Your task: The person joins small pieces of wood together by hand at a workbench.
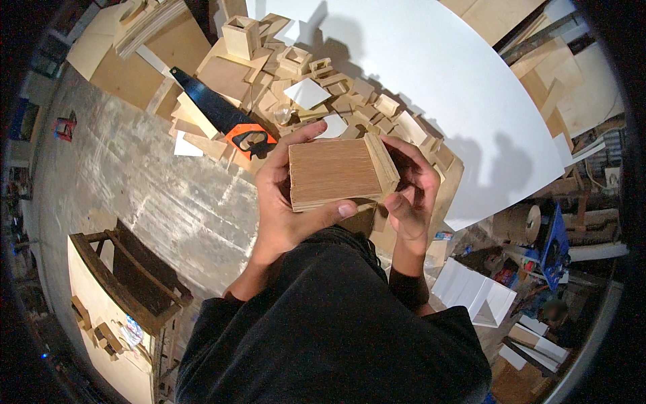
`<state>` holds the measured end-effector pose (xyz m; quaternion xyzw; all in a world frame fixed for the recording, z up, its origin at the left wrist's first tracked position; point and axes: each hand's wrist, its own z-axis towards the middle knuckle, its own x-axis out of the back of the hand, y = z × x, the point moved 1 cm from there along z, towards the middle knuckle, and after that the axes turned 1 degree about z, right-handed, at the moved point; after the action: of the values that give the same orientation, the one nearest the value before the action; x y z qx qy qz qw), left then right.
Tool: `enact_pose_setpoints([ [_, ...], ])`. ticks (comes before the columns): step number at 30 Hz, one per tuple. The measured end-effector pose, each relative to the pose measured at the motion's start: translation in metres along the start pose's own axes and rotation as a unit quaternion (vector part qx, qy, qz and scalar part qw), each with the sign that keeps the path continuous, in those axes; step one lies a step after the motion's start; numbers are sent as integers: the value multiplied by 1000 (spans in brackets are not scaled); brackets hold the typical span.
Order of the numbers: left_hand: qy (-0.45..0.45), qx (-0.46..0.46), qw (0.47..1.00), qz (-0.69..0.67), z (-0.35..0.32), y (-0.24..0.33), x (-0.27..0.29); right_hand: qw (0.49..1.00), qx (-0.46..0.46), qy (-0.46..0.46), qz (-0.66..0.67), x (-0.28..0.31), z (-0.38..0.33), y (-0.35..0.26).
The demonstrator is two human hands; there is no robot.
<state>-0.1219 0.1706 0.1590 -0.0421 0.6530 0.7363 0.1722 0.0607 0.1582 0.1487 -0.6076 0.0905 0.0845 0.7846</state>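
Note:
Held up in front of my body is a small plywood box (pixel 333 170) with a flat reddish-brown face and a paler layered strip along its right edge. My left hand (pixel 279 185) grips its left side, the thumb along the near edge and the fingers at the far corner. Around the right edge curls my right hand (pixel 416 185), its thumb by the near right corner. The underside of the box is hidden. Beyond my hands lies a heap of wood offcuts (pixel 343 101). A handsaw (pixel 212 108) with an orange and black handle rests on wood left of the heap.
A large white sheet (pixel 437 81) stands behind the heap. At the lower left is a pale workbench (pixel 101 323) with a dark wooden frame. A white box-like piece (pixel 471 293) sits on the right, near a blue panel (pixel 555 249). Boards (pixel 141 60) are stacked far left.

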Motion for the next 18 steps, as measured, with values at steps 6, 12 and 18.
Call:
enact_pose_setpoints([
  [6, -1, 0, 1000, 8, 0, 1, 2, 1000, -10, 1, 18, -1, 0, 2],
  [12, 10, 24, 1000, 1, 1, 2, 2, 1000, 8, 9, 6, -1, 0, 8],
  [18, -1, 35, 999, 18, 3, 1, 4, 1000, 5, 16, -10, -3, 0, 5],
])
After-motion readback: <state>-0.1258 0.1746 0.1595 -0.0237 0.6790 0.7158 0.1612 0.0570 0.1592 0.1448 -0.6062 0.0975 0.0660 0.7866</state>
